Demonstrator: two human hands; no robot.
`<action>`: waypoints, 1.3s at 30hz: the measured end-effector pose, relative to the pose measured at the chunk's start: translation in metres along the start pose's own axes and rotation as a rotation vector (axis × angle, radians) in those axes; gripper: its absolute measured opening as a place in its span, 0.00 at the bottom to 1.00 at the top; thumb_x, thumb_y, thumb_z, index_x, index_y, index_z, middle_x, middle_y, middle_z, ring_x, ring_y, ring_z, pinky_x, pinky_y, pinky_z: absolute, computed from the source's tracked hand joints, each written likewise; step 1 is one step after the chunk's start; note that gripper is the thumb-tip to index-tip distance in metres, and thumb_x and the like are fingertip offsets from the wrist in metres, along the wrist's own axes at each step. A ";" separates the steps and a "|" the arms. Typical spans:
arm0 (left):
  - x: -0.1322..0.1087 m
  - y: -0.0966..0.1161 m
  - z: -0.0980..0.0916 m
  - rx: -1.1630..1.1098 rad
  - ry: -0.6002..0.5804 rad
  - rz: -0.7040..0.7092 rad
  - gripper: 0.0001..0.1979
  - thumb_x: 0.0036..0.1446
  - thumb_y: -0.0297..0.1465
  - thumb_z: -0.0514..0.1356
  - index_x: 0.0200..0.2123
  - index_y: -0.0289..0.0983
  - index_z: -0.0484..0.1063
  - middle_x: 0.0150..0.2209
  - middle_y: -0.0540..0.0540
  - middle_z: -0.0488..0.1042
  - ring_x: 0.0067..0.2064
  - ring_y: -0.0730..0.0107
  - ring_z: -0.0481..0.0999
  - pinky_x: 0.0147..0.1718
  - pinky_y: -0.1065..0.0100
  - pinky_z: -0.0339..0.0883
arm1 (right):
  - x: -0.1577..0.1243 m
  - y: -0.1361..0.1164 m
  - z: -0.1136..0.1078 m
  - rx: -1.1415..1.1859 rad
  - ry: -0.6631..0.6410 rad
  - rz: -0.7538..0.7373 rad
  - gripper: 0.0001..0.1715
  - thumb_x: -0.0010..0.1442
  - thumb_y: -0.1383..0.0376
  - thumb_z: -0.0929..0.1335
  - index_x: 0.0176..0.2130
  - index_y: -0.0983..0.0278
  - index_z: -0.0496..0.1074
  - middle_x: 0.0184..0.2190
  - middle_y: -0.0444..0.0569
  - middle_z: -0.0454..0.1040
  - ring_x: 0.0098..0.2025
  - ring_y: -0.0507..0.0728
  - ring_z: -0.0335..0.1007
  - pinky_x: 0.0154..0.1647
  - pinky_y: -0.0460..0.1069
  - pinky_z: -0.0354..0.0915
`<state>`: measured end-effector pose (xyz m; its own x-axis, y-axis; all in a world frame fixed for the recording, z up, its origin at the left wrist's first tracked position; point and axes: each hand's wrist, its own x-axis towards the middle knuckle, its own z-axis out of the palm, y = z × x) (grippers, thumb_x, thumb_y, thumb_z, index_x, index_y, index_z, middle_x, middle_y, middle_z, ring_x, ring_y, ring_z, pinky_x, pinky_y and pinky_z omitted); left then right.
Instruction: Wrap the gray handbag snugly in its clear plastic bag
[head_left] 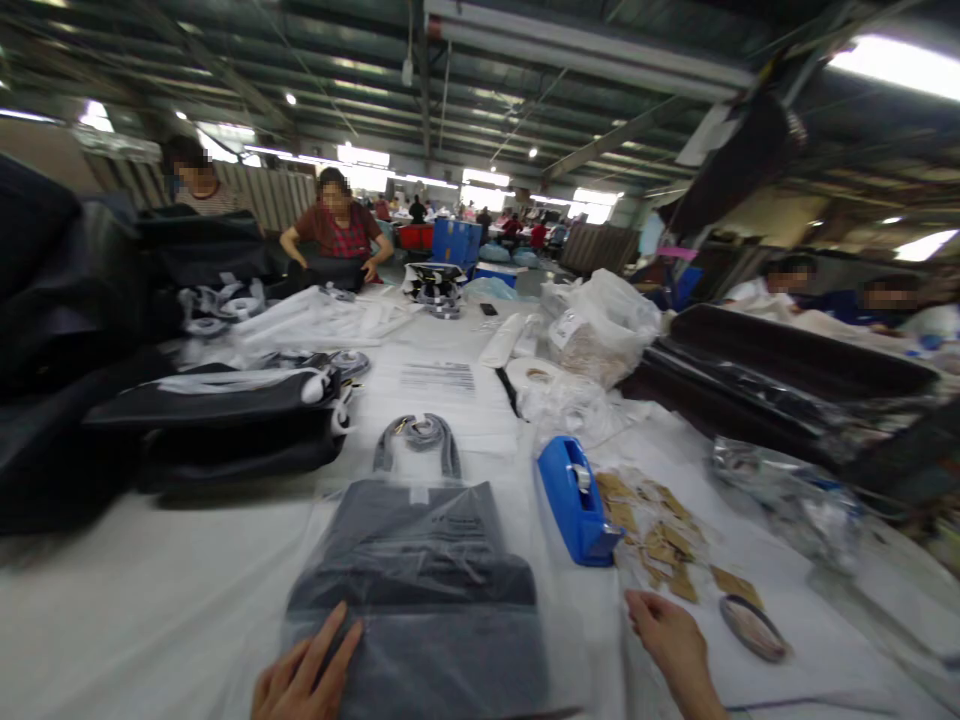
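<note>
A dark grey bag (442,600) in a clear plastic sleeve lies flat in front of me on the white-covered table. Its grey handle (420,435) is bunched beyond the top edge. My left hand (311,670) rests on the sleeve's left side, fingers stretched out. To the right of the bag, my right hand (671,640) has its fingers curled together; anything between them is too small to make out. A blue tape dispenser (577,505) stands just beyond that hand. Brown paper tags (667,545) are scattered beside it, and a dark oval ring (754,628) lies further right.
Stacked black bags (240,420) sit at left. White plastic sleeves (442,390), a tape roll (532,372) and a stuffed clear bag (600,325) lie ahead. Dark rolled material (795,360) borders the right side. A co-worker (337,230) handles dark material across the table.
</note>
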<state>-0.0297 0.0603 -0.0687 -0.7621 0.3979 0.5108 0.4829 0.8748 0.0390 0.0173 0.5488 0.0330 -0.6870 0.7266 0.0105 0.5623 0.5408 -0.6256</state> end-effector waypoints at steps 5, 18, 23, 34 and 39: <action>0.013 0.001 -0.024 -0.030 -0.209 0.012 0.33 0.59 0.23 0.53 0.65 0.50 0.53 0.67 0.51 0.58 0.51 0.63 0.69 0.47 0.61 0.67 | -0.028 -0.073 0.017 -0.100 -0.312 -0.369 0.23 0.49 0.44 0.64 0.30 0.57 0.77 0.29 0.48 0.80 0.32 0.62 0.75 0.35 0.54 0.68; 0.016 -0.003 -0.044 -0.467 -0.221 -0.237 0.16 0.63 0.26 0.51 0.54 0.38 0.63 0.66 0.41 0.57 0.59 0.59 0.61 0.57 0.52 0.63 | -0.109 -0.297 0.131 -0.675 -1.118 -1.644 0.08 0.61 0.65 0.66 0.35 0.61 0.77 0.32 0.47 0.78 0.35 0.55 0.74 0.33 0.46 0.63; 0.018 -0.001 -0.050 -0.430 -0.226 -0.220 0.23 0.62 0.28 0.54 0.59 0.48 0.60 0.69 0.40 0.44 0.57 0.55 0.63 0.53 0.49 0.65 | -0.119 -0.312 0.163 -0.801 -1.049 -1.697 0.10 0.59 0.67 0.66 0.36 0.65 0.78 0.34 0.54 0.80 0.38 0.61 0.76 0.35 0.50 0.65; 0.025 0.006 -0.041 -0.194 -0.309 -0.202 0.27 0.63 0.45 0.53 0.64 0.60 0.50 0.70 0.47 0.47 0.55 0.51 0.64 0.47 0.49 0.67 | -0.114 -0.317 0.192 -0.857 -1.087 -1.658 0.08 0.56 0.66 0.68 0.34 0.65 0.77 0.30 0.54 0.79 0.34 0.61 0.76 0.32 0.49 0.63; 0.025 0.005 -0.042 -0.170 -0.292 -0.192 0.27 0.63 0.45 0.52 0.64 0.60 0.49 0.70 0.46 0.48 0.54 0.52 0.65 0.46 0.50 0.67 | -0.102 -0.325 0.200 -0.740 -1.139 -1.605 0.18 0.55 0.61 0.71 0.46 0.63 0.73 0.33 0.50 0.78 0.38 0.60 0.74 0.31 0.48 0.60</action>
<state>-0.0282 0.0634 -0.0194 -0.9244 0.3146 0.2157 0.3654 0.8926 0.2641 -0.1874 0.2144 0.0797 -0.3891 -0.8029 -0.4516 -0.8332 0.5159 -0.1993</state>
